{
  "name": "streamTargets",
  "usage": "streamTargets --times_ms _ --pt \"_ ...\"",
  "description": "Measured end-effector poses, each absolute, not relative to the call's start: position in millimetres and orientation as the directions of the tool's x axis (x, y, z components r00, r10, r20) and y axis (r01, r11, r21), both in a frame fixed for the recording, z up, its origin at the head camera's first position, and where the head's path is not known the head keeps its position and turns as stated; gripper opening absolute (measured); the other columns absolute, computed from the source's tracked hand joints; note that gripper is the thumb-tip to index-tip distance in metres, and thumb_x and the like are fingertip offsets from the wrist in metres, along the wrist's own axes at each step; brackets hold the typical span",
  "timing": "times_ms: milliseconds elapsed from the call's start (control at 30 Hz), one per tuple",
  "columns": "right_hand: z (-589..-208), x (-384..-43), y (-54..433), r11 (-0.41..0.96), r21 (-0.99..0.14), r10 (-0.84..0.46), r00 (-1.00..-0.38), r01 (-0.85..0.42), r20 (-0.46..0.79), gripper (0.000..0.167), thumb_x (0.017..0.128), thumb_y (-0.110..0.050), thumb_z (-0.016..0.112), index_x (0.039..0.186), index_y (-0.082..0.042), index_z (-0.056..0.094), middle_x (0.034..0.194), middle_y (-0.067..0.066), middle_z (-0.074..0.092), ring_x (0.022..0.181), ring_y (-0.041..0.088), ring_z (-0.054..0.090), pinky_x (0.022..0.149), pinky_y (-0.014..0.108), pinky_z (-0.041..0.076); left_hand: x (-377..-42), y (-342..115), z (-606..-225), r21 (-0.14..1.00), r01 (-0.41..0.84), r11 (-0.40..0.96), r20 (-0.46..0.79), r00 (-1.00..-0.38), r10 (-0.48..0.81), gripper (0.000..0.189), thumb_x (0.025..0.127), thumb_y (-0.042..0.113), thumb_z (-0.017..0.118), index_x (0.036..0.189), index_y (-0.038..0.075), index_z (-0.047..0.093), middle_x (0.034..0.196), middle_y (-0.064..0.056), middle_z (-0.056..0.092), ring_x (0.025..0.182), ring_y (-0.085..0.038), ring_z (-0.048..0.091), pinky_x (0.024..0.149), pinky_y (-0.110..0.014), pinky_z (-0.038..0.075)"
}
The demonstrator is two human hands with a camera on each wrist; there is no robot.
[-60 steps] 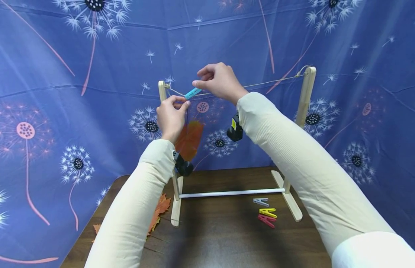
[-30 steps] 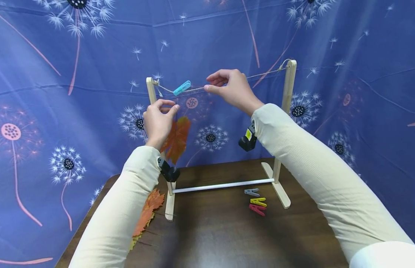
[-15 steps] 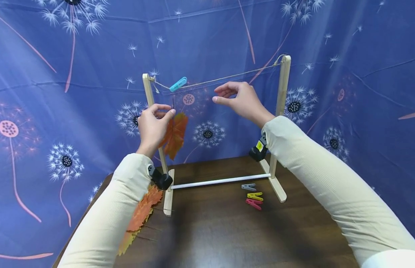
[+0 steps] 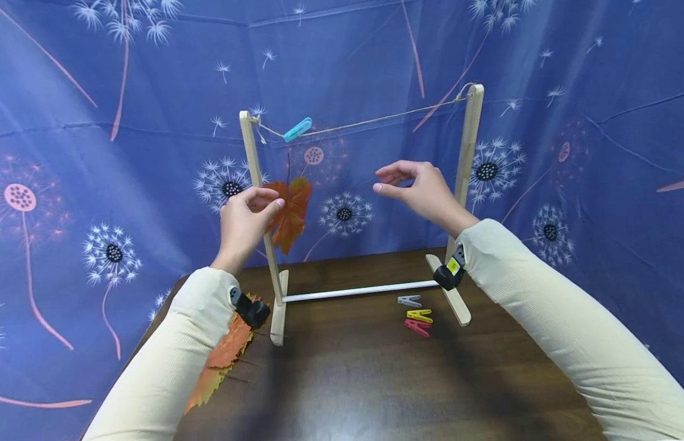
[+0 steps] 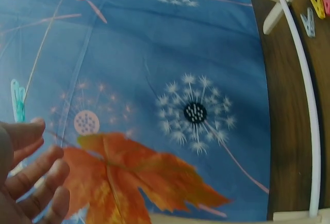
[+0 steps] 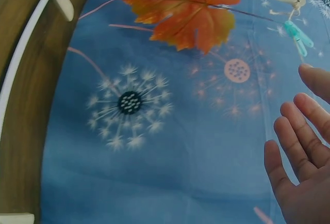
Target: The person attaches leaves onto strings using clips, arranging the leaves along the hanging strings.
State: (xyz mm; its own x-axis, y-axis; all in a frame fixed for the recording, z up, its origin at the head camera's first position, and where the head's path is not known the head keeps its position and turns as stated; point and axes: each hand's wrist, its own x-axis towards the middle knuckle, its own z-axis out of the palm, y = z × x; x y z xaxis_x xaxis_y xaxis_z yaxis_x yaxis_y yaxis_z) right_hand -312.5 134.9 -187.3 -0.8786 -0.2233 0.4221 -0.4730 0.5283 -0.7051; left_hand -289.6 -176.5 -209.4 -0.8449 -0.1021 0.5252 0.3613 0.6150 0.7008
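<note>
The left hand (image 4: pixel 244 222) and the right hand (image 4: pixel 427 190) are drawing down and away from the turquoise clothespin (image 4: pixel 298 130), fingers loosely bent and holding nothing. At eleven o'clock in the head view, the clothespin is sitting on the twine (image 4: pixel 375 120); the orange maple leaf (image 4: pixel 291 214) is hanging by its stem towards six o'clock. It is staying up unaided, so its pinning is looking complete.

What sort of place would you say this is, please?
Probably an indoor craft or recording setup: a dandelion-print cloth hangs behind a table bearing a wooden frame with a leaf pegged to its string.
</note>
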Motion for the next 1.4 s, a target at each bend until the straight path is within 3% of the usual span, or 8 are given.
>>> streamTargets --times_ms 133,367,900,1033,1267,1400 --pt "-201 -310 146 0.541 -0.709 -0.214 -0.889 -0.453 0.405 0.038 0.096 -0.036 0.072 0.126 -0.013 0.070 0.115 0.007 0.070 0.109 0.022 0.060 0.091 0.046 0.045 -285 -187 -217 0.672 0.381 0.635 0.525 -0.850 -0.046 0.025 0.097 0.022 0.072 0.115 0.005 0.074 0.104 -0.015 0.075 0.097 -0.028 0.071 0.080 -0.036 0.049" --pt "-225 -304 160 0.546 -0.701 -0.227 -0.886 -0.459 0.403 0.037 0.096 -0.032 0.073 0.125 -0.009 0.070 0.111 0.009 0.072 0.105 0.024 0.062 0.087 0.041 0.046 -275 -206 -236 0.617 0.368 0.695 0.515 -0.857 -0.003 0.026 0.096 0.024 0.073 0.113 0.005 0.074 0.102 -0.016 0.076 0.096 -0.032 0.072 0.083 -0.045 0.052" --pt "-282 -293 188 0.551 -0.750 -0.196 -0.930 -0.367 0.311 0.037 0.096 -0.031 0.073 0.125 -0.009 0.070 0.112 0.011 0.072 0.108 0.028 0.064 0.087 0.040 0.047 -252 -245 -291 0.625 0.286 0.727 0.337 -0.938 0.079 0.025 0.098 0.027 0.072 0.115 0.008 0.074 0.102 -0.009 0.077 0.088 -0.026 0.071 0.070 -0.036 0.051" --pt "-299 -292 192 0.544 -0.759 -0.189 -0.933 -0.358 0.305 0.036 0.096 -0.029 0.074 0.124 -0.007 0.070 0.111 0.012 0.073 0.105 0.026 0.064 0.086 0.038 0.047 -247 -252 -306 0.623 0.275 0.732 0.309 -0.947 0.092 0.025 0.097 0.026 0.072 0.115 0.008 0.074 0.104 -0.009 0.076 0.089 -0.024 0.071 0.071 -0.036 0.052" --pt "-326 -289 201 0.523 -0.773 -0.183 -0.933 -0.360 0.311 0.035 0.094 -0.025 0.075 0.121 -0.002 0.071 0.106 0.013 0.074 0.096 0.023 0.064 0.072 0.029 0.048 -240 -262 -328 0.611 0.253 0.750 0.279 -0.956 0.095 0.023 0.096 0.024 0.073 0.114 0.009 0.075 0.104 -0.007 0.076 0.089 -0.023 0.070 0.075 -0.040 0.054" --pt "-340 -286 205 0.515 -0.790 -0.171 -0.943 -0.333 0.286 0.035 0.094 -0.025 0.076 0.121 -0.002 0.071 0.108 0.012 0.074 0.098 0.021 0.065 0.078 0.029 0.049 -238 -268 -341 0.609 0.253 0.752 0.283 -0.955 0.092 0.020 0.096 0.023 0.074 0.111 0.010 0.076 0.100 -0.003 0.076 0.089 -0.022 0.068 0.075 -0.039 0.052"
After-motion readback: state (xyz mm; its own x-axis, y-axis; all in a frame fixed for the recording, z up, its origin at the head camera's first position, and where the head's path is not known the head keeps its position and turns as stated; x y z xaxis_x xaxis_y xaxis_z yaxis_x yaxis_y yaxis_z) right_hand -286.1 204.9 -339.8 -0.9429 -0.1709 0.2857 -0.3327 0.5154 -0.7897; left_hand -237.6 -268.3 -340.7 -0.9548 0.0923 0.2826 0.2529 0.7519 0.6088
